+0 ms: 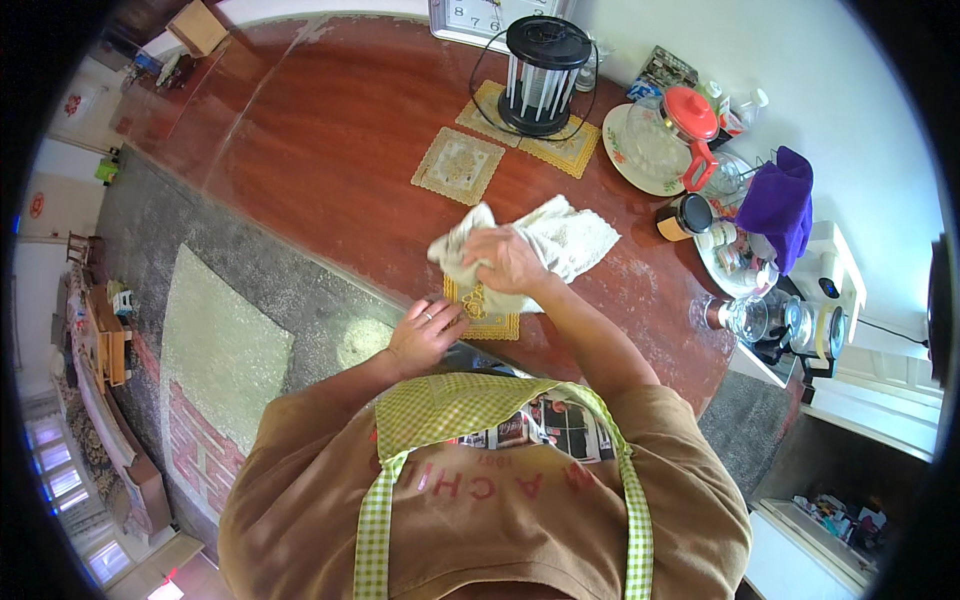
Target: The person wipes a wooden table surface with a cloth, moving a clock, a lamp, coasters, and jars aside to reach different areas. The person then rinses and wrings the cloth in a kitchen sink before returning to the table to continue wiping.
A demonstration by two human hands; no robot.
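A white terry cloth [574,236] lies bunched under my right hand [506,261], which grips it slightly blurred. Part of the cloth covers a yellow coaster mat [495,327] with a flower pattern near the table's front edge. My left hand [427,330], with a ring on one finger, rests its fingertips at the left edge of that mat. Farther back, a paler square mat [459,165] lies on the reddish-brown wooden table [337,150]. Two more mats lie partly under a black lamp-like appliance [541,79] with white tubes and a loose cord.
To the right stand a glass pitcher with a red lid [671,135] on a plate, a dark-lidded jar [684,217], a tray [720,262] of small bottles, a purple cloth [780,202] and glass pots [817,330]. A clock [495,15] leans at the back. A rug [217,345] covers floor at left.
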